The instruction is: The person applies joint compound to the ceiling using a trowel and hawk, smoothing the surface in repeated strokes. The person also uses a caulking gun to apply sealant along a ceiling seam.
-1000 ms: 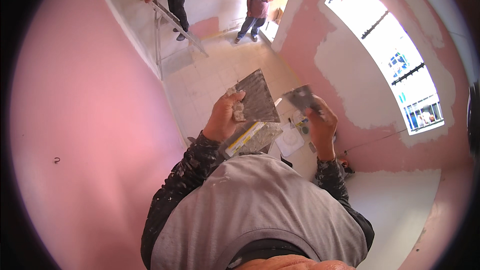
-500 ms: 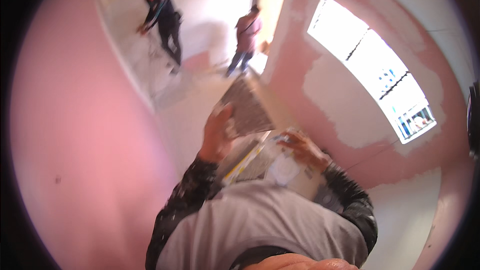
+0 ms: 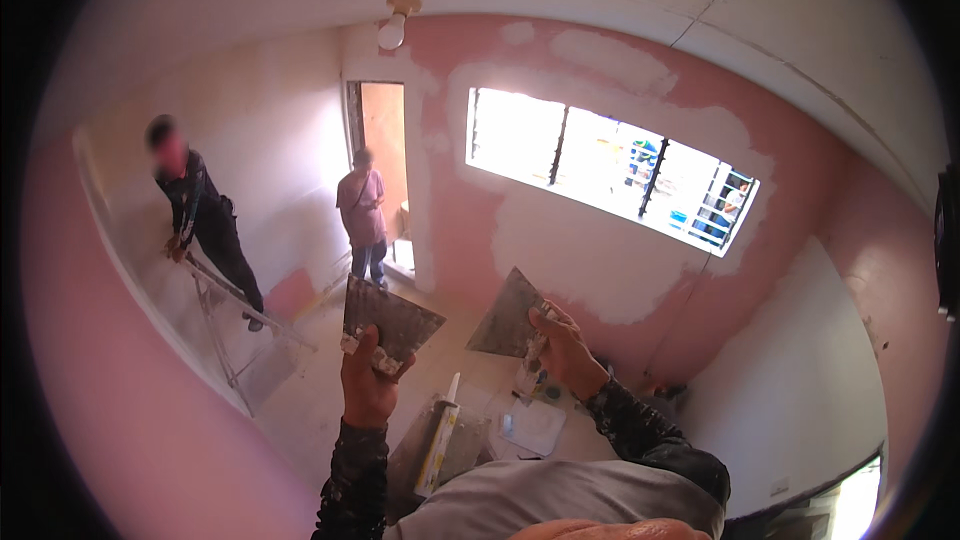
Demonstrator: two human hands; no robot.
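Near the lower centre of the frame, the left hand (image 3: 372, 380) is curled round the base of a broad flat blade (image 3: 392, 318), thumb pressed on its face, with pale lumps of paste (image 3: 386, 364) along the gripped end. Right of it, the right hand (image 3: 572, 350) has its fingers closed on a 2nd flat blade (image 3: 512, 315), whose corner points up. The likeliest trouble is paste dropping off: the lumps sit close to the left blade's edge, and a tilt or jolt could shed them onto the floor (image 3: 300, 405). Paste about the fingers could also make either grip slip. If the hands swung together, the blades' thin edges might scrape or nick knuckles; for now a gap separates them. Below, at the lower centre, a yellow-and-white tube (image 3: 436, 450) and a pale flat sheet (image 3: 540, 427) would make poor footing. The pink wall (image 3: 130, 410) bounds movement at the lower left, and the stepladder (image 3: 205, 315), with 1 person (image 3: 215, 215) beside it, limits the mid left. More room appears between the 2 blades than below them, where things crowd together.
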